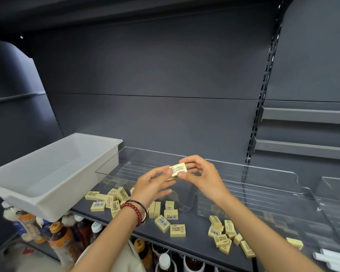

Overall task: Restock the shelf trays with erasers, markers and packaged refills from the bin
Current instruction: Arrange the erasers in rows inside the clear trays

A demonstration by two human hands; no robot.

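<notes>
Eraser [178, 169] pinched by right hand [203, 179]: blurred print, maybe "miffy".

A dark grey back panel [155, 75] fills the middle of the view, with a thin horizontal seam across it. A shelf underside [106, 8] runs along the top at 12 o'clock. At 2 o'clock a slotted upright [263, 91] runs down the panel. Beside it at 3 o'clock two grey ledges [306, 115] sit one above the other. At 9 o'clock a thin ledge [14, 97] crosses a side panel. Drink bottles crowd 7 o'clock, among them an orange-capped bottle [61, 238]; a white-capped bottle [164, 261] stands at 6 o'clock. Just above them are a red bead bracelet [133, 210] and a dark bracelet [140, 203].
</notes>
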